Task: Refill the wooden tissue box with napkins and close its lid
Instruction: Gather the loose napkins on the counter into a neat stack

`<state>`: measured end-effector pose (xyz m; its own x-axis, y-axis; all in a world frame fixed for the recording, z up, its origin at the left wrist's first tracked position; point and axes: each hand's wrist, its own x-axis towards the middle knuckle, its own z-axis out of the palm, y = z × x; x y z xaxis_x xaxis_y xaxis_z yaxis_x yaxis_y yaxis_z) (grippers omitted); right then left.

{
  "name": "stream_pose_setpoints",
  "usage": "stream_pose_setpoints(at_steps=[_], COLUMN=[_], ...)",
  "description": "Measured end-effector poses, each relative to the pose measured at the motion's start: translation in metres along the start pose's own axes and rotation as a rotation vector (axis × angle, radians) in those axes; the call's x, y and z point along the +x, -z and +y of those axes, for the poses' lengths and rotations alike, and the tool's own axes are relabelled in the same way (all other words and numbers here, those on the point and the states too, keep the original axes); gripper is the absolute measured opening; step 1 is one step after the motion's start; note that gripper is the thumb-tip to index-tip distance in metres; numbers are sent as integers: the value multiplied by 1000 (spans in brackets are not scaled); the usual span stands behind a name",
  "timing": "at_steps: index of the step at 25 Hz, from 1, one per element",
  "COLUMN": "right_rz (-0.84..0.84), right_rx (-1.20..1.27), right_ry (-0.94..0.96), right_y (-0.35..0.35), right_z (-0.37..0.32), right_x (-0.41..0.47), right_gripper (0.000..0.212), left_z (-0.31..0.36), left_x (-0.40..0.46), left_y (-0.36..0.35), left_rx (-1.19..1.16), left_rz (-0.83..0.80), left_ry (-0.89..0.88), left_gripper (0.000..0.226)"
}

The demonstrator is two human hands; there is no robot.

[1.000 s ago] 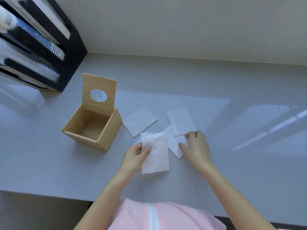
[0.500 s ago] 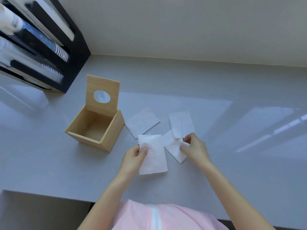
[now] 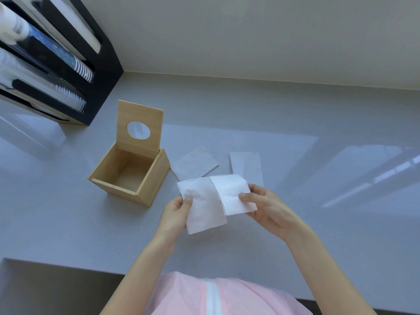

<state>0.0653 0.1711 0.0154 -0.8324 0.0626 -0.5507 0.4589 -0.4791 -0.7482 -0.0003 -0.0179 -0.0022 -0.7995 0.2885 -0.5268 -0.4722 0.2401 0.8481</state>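
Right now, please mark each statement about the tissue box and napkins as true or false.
1. The wooden tissue box has its lid standing open. True.
2. The box already holds napkins. False: its inside is bare wood.
3. The left hand and the right hand each hold a napkin. True.
4. Two more napkins, a square one and an oblong one, lie on the counter. True.
5. The lid has a square hole. False: the hole is oval.

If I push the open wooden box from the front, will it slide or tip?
Probably slide: the wooden tissue box sits flat on the smooth countertop and looks empty, so light. Its upright lid might swing shut if jolted.
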Motion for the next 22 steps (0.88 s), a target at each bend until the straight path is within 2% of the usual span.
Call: stream_pose_setpoints(at_steps=[4,9,16,22], right_rz=[-75,32,93,84], right_rx=[-48,-270,-494,-561], right_ry=[25,32,81,88], right_y=[-15,-25,-33,-32], right_z=[4,22,27,27], right_x=[0,8,8,9], right_gripper=[19,18,16,22], left_z=[6,11,6,3], left_x=[-3,-4,-6,-6], left_y=[-2,-6,-8,-10], left_rx=[-113,-183,-74,-50], left_rz=[-67,-117,-164,-102], left_ry=[33,88,37,39], left_gripper=[28,32,20,16])
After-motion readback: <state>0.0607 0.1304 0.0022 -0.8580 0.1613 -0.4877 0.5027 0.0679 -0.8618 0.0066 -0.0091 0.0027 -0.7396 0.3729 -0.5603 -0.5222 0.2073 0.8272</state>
